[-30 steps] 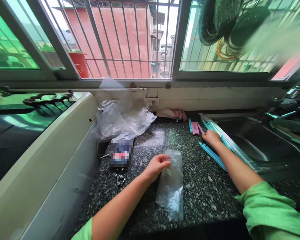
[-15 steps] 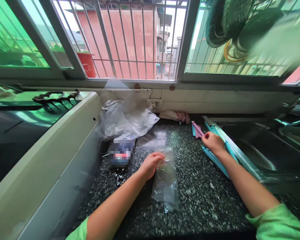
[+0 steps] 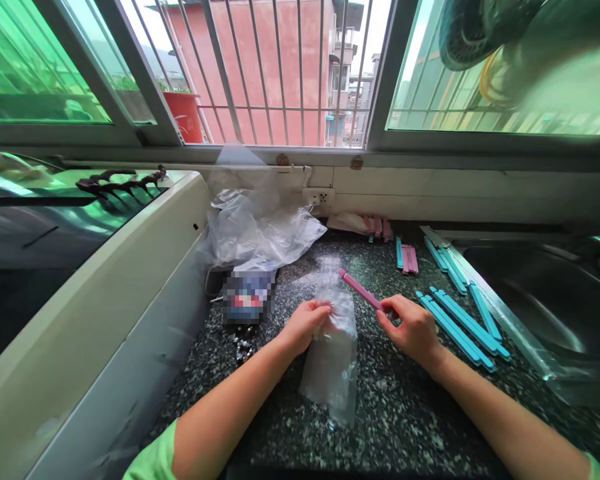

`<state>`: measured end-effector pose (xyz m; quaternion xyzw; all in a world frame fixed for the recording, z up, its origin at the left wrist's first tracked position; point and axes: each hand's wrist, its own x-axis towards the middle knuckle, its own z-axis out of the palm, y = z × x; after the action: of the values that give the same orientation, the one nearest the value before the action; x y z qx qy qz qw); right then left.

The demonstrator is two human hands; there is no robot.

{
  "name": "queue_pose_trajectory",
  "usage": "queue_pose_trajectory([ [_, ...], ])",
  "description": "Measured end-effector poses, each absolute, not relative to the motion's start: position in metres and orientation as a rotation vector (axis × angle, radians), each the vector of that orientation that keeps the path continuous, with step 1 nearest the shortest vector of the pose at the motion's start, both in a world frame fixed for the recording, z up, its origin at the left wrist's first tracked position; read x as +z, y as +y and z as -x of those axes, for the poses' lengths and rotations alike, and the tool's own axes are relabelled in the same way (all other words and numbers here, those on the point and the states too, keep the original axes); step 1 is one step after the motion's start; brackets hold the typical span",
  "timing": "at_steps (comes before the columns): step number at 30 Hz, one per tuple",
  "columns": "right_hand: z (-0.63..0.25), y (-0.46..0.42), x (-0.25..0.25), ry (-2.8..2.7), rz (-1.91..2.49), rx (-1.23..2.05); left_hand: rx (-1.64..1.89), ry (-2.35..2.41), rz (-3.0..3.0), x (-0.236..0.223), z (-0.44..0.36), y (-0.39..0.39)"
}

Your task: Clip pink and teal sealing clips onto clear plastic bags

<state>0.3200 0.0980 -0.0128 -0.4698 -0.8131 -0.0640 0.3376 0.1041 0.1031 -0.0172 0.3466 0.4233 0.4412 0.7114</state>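
My left hand (image 3: 307, 325) pinches the upper part of a clear plastic bag (image 3: 333, 377), which lies over the dark speckled counter. In my right hand (image 3: 410, 328) is a long pink bag clip (image 3: 361, 291), gripped at its near end. Its far tip points up and left, just above the bag's top edge. Short pink clips (image 3: 409, 259) lie beside blue ones (image 3: 399, 253) further back. Several longer blue clips (image 3: 467, 320) are spread on the counter to the right of my right hand.
Crumpled clear bags (image 3: 265, 230) lie at the back left, behind a blurred-out packet (image 3: 249, 297). Small shiny beads (image 3: 243, 343) sit near it. More pink clips (image 3: 379, 227) rest by the wall. A sink (image 3: 530, 280) borders the right, a white appliance (image 3: 105, 280) the left.
My right hand has lifted the pink clip from the pile and brought it left, near the bag. My left hand keeps its hold on the bag. The view has shifted slightly.
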Motion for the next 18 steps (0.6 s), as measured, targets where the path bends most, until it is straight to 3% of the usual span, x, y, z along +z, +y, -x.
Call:
queue_pose_trajectory([
  [6,-0.3151,0.0917,-0.0128,-2.207,1.024,-0.108,0.979,0.987,-0.821,-0.0224,-0.1049,0.1019],
  [18,-0.3202,0.0978,-0.0162,-2.246,1.029,-0.107,1.0,0.955,-0.829,-0.0235,-0.1032,0.103],
])
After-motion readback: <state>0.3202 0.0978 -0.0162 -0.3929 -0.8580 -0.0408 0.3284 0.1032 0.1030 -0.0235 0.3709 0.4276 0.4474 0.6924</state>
